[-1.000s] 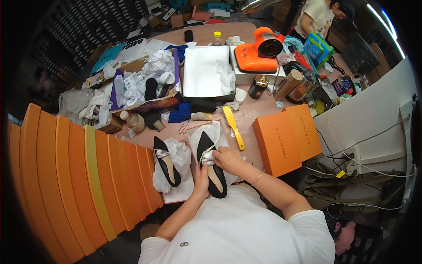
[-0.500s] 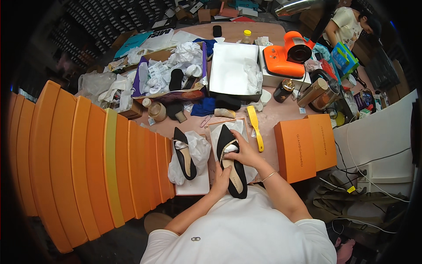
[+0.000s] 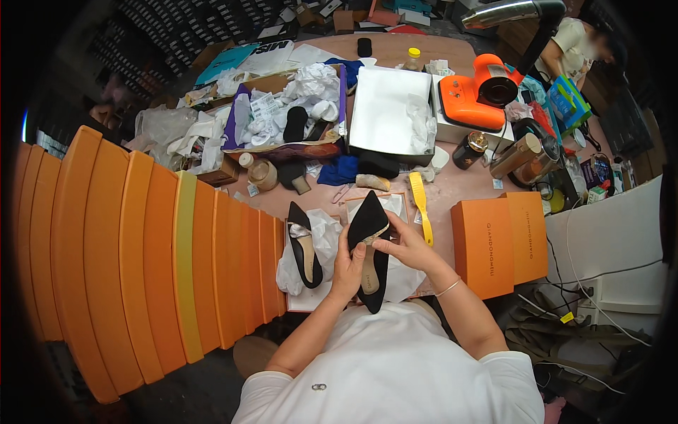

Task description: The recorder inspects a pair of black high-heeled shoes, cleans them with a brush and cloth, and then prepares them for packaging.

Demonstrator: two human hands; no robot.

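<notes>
Both hands hold a black pointed-toe shoe (image 3: 369, 220) in front of my chest, its toe pointing away from me and its beige insole partly showing. My left hand (image 3: 347, 268) grips its left side, thumb near the opening's edge. On the right side, my right hand (image 3: 409, 246) has its fingers around the shoe and its thumb at the opening. A matching black shoe (image 3: 316, 274) lies to the left on white tissue paper (image 3: 326, 237) in an open box. More tissue paper (image 3: 404, 283) lies beneath the held shoe.
Orange shoeboxes (image 3: 141, 268) are stacked along the left; two more orange boxes (image 3: 484, 247) stand right. A yellow brush (image 3: 421, 205) lies beyond my right hand. Farther back are a paper-filled box (image 3: 339, 106), a white-lined box (image 3: 385, 106) and an orange machine (image 3: 462, 102). Another person (image 3: 571, 46) is far right.
The held shoe has tilted so its toe top shows more broadly. My left hand has moved up along its side. Crumpled filling seen inside it earlier no longer shows.
</notes>
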